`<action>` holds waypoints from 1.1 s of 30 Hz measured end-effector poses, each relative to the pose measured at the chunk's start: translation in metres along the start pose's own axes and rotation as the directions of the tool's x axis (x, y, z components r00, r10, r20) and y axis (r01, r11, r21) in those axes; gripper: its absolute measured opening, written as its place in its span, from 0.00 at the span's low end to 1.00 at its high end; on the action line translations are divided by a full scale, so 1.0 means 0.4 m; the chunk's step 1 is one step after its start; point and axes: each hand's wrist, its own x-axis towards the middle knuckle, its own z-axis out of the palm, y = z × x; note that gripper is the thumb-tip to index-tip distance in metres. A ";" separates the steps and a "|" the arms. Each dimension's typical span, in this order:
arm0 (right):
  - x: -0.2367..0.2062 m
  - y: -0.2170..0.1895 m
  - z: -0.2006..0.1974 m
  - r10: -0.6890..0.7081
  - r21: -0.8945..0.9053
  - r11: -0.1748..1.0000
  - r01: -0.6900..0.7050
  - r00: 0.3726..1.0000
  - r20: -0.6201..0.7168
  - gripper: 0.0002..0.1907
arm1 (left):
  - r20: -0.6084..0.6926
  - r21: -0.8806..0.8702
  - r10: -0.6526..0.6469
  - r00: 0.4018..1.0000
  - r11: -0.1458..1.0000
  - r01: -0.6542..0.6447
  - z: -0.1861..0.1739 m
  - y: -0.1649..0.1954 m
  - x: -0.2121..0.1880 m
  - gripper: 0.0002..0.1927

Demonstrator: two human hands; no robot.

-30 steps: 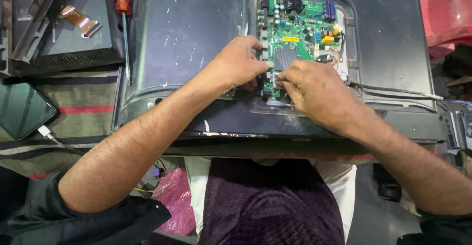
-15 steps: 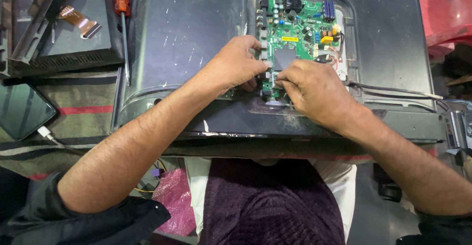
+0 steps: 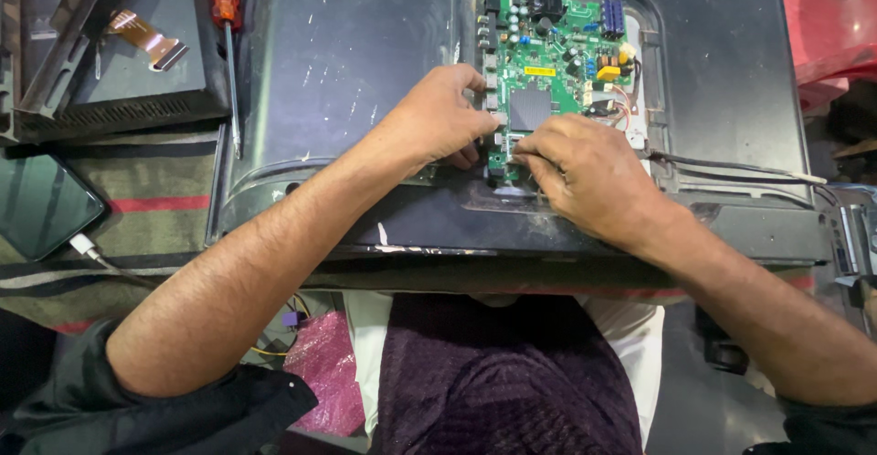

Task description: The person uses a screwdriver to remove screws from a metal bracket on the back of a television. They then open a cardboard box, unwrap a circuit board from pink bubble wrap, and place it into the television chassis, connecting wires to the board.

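A phone (image 3: pixel 41 204) and red-handled screwdriver (image 3: pixel 225 16) lie left on the striped-cloth bench (image 3: pixel 155 204). On a dark television back panel (image 3: pixel 365 62), the left hand (image 3: pixel 437 124) and right hand (image 3: pixel 585 174) pinch the green circuit board's (image 3: pixel 548 62) lower edge with fingers pressed together; gentle, even pressure seems wise. Red plastic (image 3: pixel 836 35) sits far right.

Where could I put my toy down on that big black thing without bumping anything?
The dark back panel is bare between the screwdriver and the green circuit board, and again right of the board. Near both hands, left hand and right hand, it's crowded.
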 end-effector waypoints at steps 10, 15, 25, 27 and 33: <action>0.013 -0.008 -0.009 0.020 0.000 1.000 -0.020 1.000 0.020 0.06 | -0.009 -0.009 0.005 1.000 1.000 -0.005 0.003 -0.002 0.004 0.27; 0.016 -0.014 -0.014 0.044 -0.008 0.999 -0.043 0.998 0.053 0.06 | -0.018 -0.015 0.008 1.000 1.000 -0.009 0.005 -0.008 0.008 0.26; 0.027 -0.005 -0.025 0.033 0.019 0.999 -0.036 0.990 0.135 0.07 | -0.020 -0.011 0.027 0.999 1.000 -0.027 0.005 -0.012 0.014 0.26; 0.031 -0.001 -0.027 0.045 0.023 0.999 -0.049 0.987 0.154 0.08 | -0.021 -0.028 0.013 1.000 1.000 -0.014 0.004 -0.011 0.014 0.26; 0.033 -0.009 -0.034 0.088 0.082 0.992 -0.100 0.986 0.140 0.08 | -0.005 -0.081 -0.029 1.000 0.996 0.029 0.004 -0.008 0.019 0.24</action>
